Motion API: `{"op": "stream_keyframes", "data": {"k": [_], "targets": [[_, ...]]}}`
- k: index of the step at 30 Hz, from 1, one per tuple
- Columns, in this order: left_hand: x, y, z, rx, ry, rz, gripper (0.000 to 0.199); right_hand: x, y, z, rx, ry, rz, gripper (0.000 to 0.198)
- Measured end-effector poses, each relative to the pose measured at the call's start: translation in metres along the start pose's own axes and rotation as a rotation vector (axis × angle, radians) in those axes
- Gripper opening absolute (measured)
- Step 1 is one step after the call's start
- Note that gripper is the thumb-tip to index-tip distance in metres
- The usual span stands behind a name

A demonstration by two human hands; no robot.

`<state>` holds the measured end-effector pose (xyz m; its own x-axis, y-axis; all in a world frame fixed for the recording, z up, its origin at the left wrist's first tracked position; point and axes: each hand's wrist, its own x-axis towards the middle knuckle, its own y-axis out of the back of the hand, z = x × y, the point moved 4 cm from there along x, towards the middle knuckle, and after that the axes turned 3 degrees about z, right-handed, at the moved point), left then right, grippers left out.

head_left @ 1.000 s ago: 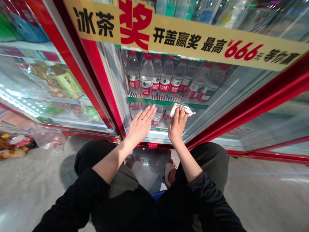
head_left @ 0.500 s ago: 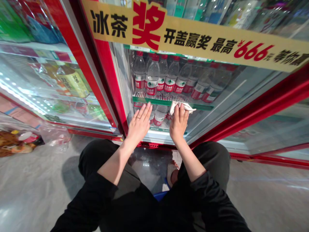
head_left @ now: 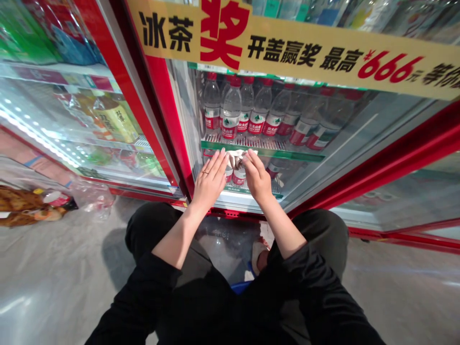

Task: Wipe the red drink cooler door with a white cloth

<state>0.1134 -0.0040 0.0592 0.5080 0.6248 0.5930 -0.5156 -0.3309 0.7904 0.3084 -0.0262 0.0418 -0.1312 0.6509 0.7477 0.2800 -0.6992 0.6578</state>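
My left hand point(head_left: 209, 179) rests flat against the glass door point(head_left: 190, 165) of a red-framed drinks fridge, fingers stretched out and a ring on one of them. Bunched white cloth point(head_left: 236, 156) lies on the glass between my two hands, its left edge at my left fingertips. My right hand point(head_left: 259, 178) has its fingers bent on the cloth's right side, pressing it to the door. Behind the glass stand several water bottles point(head_left: 230, 117) with red caps and red-and-white labels; more sit on the shelf below, partly hidden by my hands.
A yellow promotional strip point(head_left: 287, 50) crosses the door above. Another fridge, with green and yellow drinks point(head_left: 115, 117), adjoins on the left. Clear plastic wrapping point(head_left: 94, 195) and a dark bottle point(head_left: 61, 199) lie on the grey floor point(head_left: 68, 268). My knees flank the door's base.
My right hand has slid left along the glass with the cloth, which is now bunched beside my left hand. The left hand stays nearly in place; the view has shifted slightly.
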Motion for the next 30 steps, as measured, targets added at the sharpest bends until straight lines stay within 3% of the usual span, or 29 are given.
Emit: {"op": "stream_keyframes", "data": {"k": [4,7,11,13,20,23,26,30], "targets": [[0.004,0.000,-0.001,-0.028,-0.062,0.079,0.053,0.014,0.005,-0.003,-0.065,0.021,0.133,0.040],[0.010,-0.004,-0.004,-0.095,-0.095,0.245,0.046,0.022,0.009,-0.004,-0.128,-0.014,0.214,0.031],[0.017,-0.011,-0.002,-0.164,-0.162,0.509,0.036,0.025,0.018,-0.005,0.065,0.005,0.258,0.029],[0.021,-0.014,0.002,-0.187,-0.191,0.572,0.033,0.025,0.025,-0.006,0.157,0.006,0.257,0.028],[0.025,-0.026,0.023,-0.166,-0.175,0.617,0.040,0.012,0.041,-0.015,0.330,-0.067,0.176,0.047],[0.024,-0.036,0.032,-0.174,-0.196,0.546,0.046,0.003,0.039,-0.010,0.303,-0.103,0.097,0.054],[0.027,-0.043,0.031,-0.223,-0.162,0.445,0.045,-0.002,0.041,-0.005,0.302,-0.016,0.030,0.062],[0.030,-0.032,0.016,-0.143,-0.148,0.535,0.039,0.002,0.052,-0.001,0.250,0.199,-0.027,0.071]]}}
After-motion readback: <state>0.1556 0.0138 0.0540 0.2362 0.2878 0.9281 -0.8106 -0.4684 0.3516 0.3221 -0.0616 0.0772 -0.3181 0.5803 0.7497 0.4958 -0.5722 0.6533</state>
